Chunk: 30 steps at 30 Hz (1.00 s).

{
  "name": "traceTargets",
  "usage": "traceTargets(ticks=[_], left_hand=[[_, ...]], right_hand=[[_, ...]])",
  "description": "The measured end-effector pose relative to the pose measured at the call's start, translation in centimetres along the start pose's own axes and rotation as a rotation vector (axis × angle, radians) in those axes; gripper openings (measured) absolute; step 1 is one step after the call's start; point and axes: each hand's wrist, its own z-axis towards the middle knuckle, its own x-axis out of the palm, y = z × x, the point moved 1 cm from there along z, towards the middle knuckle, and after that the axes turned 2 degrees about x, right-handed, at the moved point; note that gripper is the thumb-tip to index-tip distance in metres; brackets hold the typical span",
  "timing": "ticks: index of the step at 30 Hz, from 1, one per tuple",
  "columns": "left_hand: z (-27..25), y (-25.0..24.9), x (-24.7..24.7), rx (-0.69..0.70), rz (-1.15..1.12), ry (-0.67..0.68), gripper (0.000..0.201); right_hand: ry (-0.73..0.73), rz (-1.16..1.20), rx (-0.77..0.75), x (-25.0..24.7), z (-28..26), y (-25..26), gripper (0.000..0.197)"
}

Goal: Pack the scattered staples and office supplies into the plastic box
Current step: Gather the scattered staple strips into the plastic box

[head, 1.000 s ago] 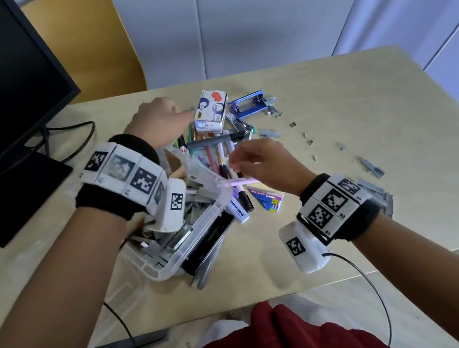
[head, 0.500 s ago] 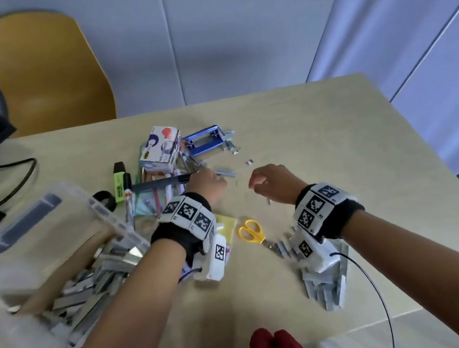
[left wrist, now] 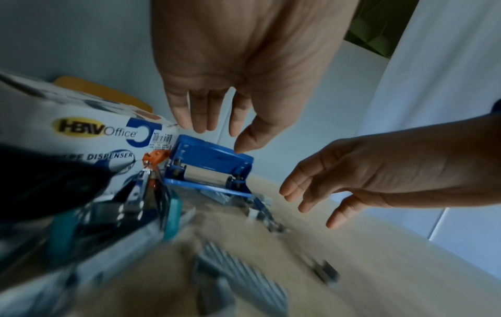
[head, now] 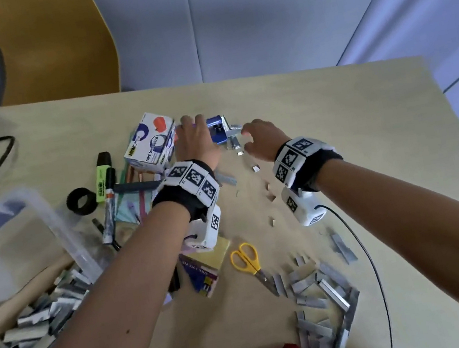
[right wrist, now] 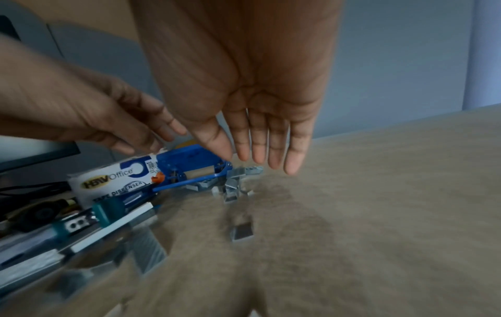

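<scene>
A blue stapler (head: 219, 132) lies at the far middle of the table, next to a white tape dispenser carton (head: 152, 144). My left hand (head: 192, 125) hovers open over the blue stapler (left wrist: 211, 158), thumb close to its top. My right hand (head: 249, 136) is open just right of it, fingers straight (right wrist: 260, 150) above a small heap of staple strips (right wrist: 238, 180). Neither hand holds anything. The clear plastic box (head: 56, 222) stands at the left, with staple strips (head: 39, 318) inside. More staple strips (head: 323, 295) lie piled at the front right.
Yellow scissors (head: 248, 259) and sticky notes (head: 206, 257) lie in the near middle. A green highlighter (head: 101, 178), a marker (head: 110, 208) and a black tape roll (head: 81, 201) sit left of the carton. A yellow chair (head: 52, 45) stands behind the table; a cable (head: 374, 271) runs along the right.
My left hand has let go of the box and both hands have reached farther across the table to the blue stapler. The view has swung right, so the box now sits at the left.
</scene>
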Motion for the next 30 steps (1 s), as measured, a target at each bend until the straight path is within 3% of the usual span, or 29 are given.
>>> traceTargets(ticks=[6,11,16,22,26,30], left_hand=[[3.2,0.9,0.0,0.001,0.099,0.098,0.038],[4.0,1.4,-0.5,0.003,0.102,0.008,0.020],[4.5,2.2,-0.6,-0.063,0.041,-0.029,0.021],[4.9,2.5,-0.9,-0.090,-0.029,-0.064,0.020],[5.3,2.1,-1.7,-0.136,-0.094,-0.105,0.017],[5.4,2.1,-2.4,-0.122,-0.084,-0.098,0.019]], right_hand=[[0.045,-0.059,-0.055,-0.1,4.5,1.0,0.046],[0.182,-0.168,-0.141,0.1,7.2,0.9,0.051],[0.263,-0.203,-0.189,2.3,4.9,0.0,0.062],[0.337,-0.196,-0.326,3.4,-1.9,0.5,0.056],[0.285,-0.095,-0.281,2.8,-0.2,1.4,0.061],[0.339,-0.162,-0.284,3.0,2.3,3.2,0.061]])
